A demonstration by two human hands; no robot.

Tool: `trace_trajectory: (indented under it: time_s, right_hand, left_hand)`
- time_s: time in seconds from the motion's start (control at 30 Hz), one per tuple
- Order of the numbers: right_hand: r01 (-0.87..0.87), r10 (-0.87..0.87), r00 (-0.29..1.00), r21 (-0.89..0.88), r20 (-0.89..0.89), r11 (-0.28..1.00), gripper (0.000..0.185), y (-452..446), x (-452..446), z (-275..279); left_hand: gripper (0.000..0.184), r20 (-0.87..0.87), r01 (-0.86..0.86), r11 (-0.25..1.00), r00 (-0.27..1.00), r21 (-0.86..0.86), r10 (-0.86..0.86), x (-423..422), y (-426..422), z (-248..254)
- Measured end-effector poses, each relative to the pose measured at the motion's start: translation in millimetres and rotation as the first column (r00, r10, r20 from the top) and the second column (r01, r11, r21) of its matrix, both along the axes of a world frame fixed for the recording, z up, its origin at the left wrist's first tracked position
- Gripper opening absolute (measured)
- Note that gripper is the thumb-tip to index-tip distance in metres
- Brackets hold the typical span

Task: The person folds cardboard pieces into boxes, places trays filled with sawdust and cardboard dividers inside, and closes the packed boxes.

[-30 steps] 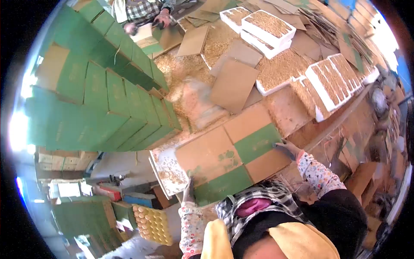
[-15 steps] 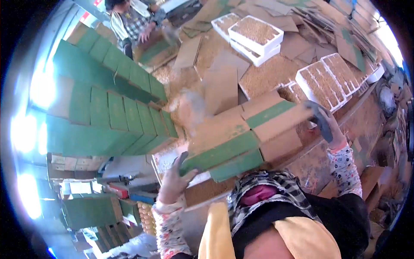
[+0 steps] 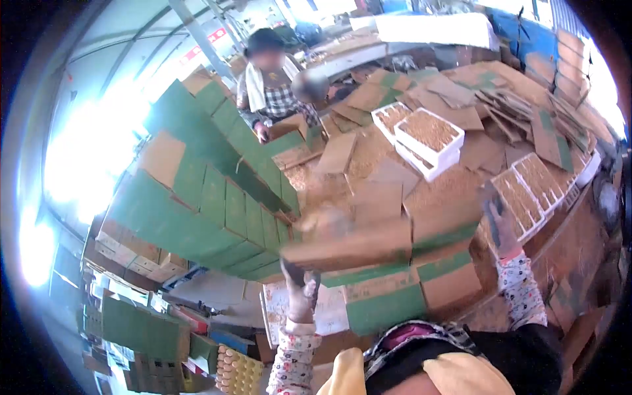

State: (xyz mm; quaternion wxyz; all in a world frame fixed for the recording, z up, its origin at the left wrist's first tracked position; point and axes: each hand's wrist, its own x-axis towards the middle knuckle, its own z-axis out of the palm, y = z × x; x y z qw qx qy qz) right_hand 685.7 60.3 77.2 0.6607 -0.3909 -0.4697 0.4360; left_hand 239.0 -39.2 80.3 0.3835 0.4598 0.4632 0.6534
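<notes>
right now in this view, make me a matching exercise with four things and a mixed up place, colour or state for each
Things:
1. left hand
2. brown-and-green carton
3. dimpled tray
4. stacked white trays

Descriptions:
a. filled with loose brown material
b. between the two hands, the right hand being on its far side
c. yellow, near the bottom edge of the picture
d. at the carton's left end

Pairs: 1-d, 2-b, 3-c, 4-a
</notes>
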Motion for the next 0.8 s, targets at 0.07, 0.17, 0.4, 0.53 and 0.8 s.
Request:
trace_trajectory:
  time_s: [0.07,0.17,0.4,0.53,0.8]
  right_hand:
    - [0.156,-0.155,0.966,0.010,0.207,0.988,0.038,38.8,14.2,-52.4]
    - [0.194,-0.200,0.980,-0.165,-0.020,0.967,0.030,25.9,-20.3,-11.1]
    - [0.052,-0.049,0.995,-0.030,0.092,0.998,0.036,5.3,-73.7,49.3]
    - [0.020,0.021,0.939,-0.116,0.342,0.993,0.071,82.8,-66.8,-28.6]
    - [-0.180,0.303,0.289,-0.259,0.908,0.949,0.077,84.9,-46.6,-45.1]
  left_hand:
    - [0.060,-0.056,-0.142,0.988,0.989,-0.060,0.139,15.9,24.5,12.6]
    - [0.025,0.262,-0.220,0.961,0.930,-0.166,0.258,36.9,33.2,16.3]
    - [0.032,0.482,0.385,0.828,0.861,-0.407,-0.164,-28.4,81.9,32.3]
    - [0.037,-0.764,0.204,0.889,0.455,-0.410,-0.457,82.9,49.8,86.1]
    - [0.086,-0.919,0.292,0.873,-0.060,-0.390,-0.390,110.5,28.1,26.0]
